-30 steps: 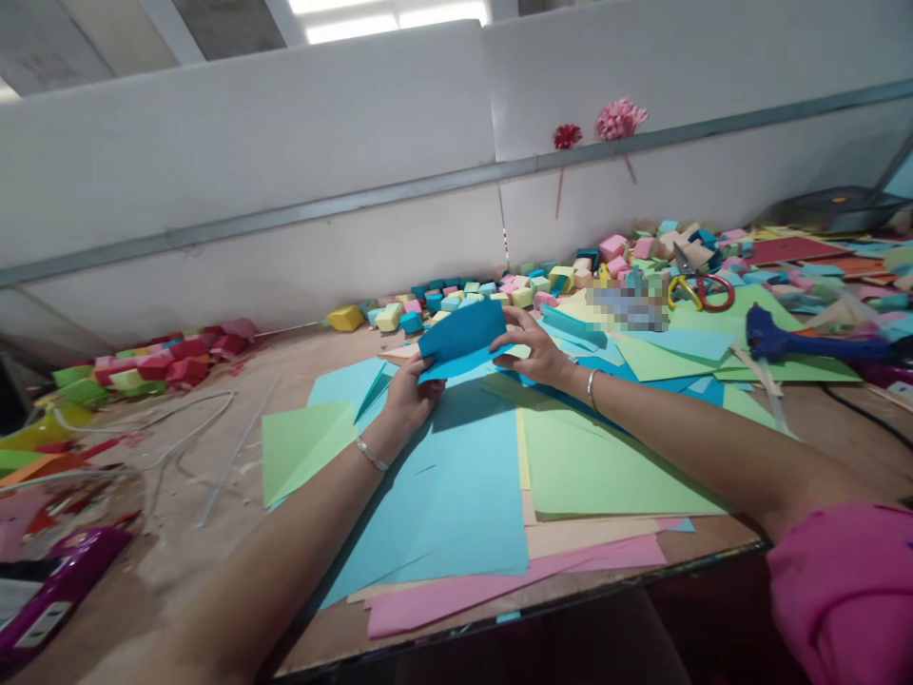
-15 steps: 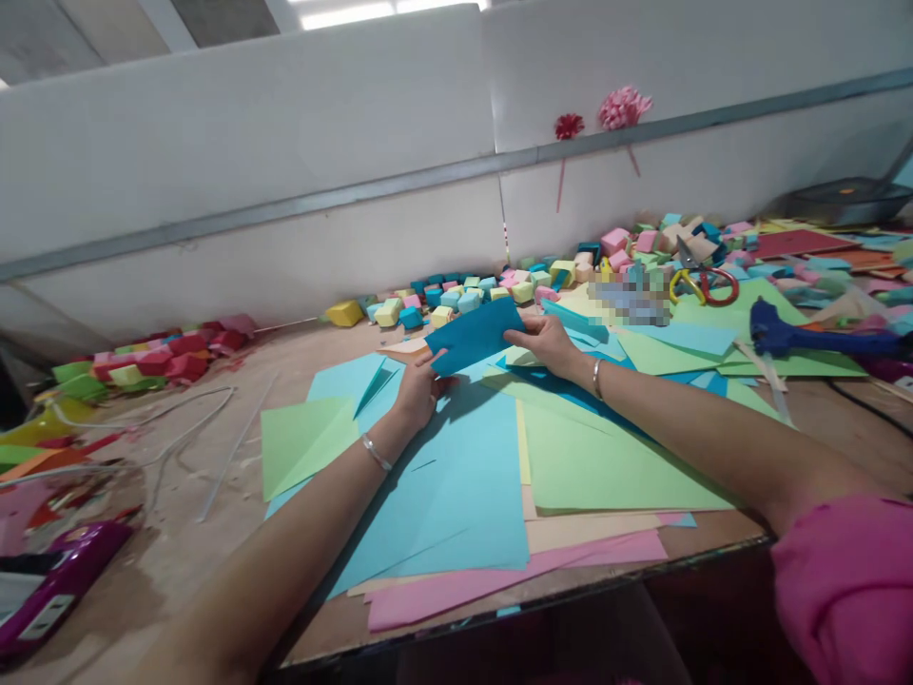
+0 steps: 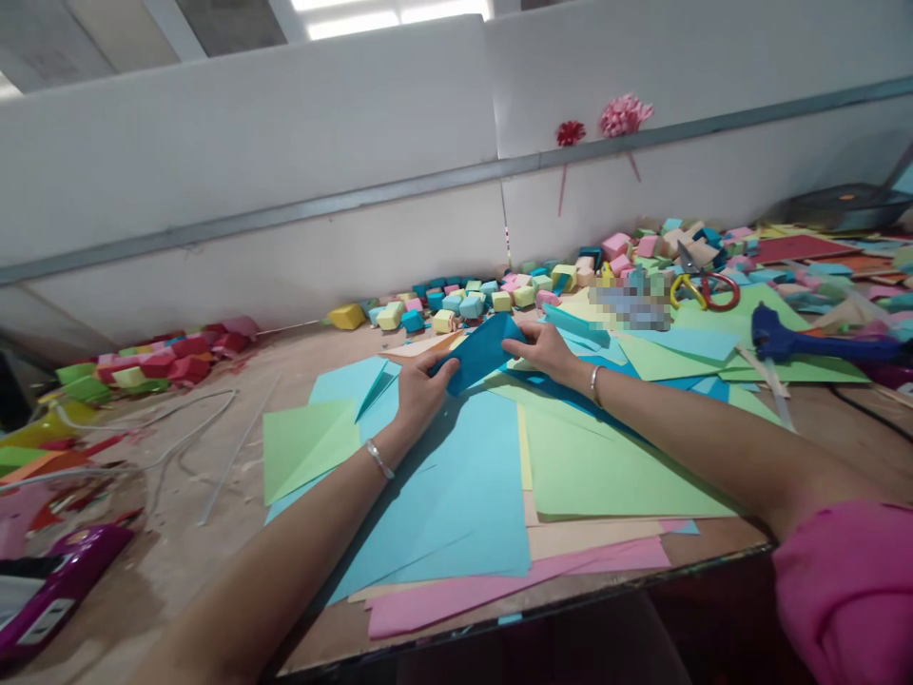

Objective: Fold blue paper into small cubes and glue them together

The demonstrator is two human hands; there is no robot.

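White partition panels close off the back of a wooden desk (image 3: pixel 178 561) covered in loose coloured paper sheets (image 3: pixel 463 495). At centre frame both hands grip one folded dark blue paper (image 3: pixel 481 350), held just above the sheets. The left hand (image 3: pixel 420 390) has its fingers curled shut on the paper's lower left corner. The right hand (image 3: pixel 546 347) pinches the upper right edge between thumb and fingers. The paper's underside and most fingertips are hidden. Small folded paper boxes (image 3: pixel 463 303) line the rear of the desk. Scissors (image 3: pixel 703 285) and a blue glue gun (image 3: pixel 806 342) lie at the right. A blurred patch beside the scissors cannot be made out. A purple object (image 3: pixel 57 580) is cut off at lower left.
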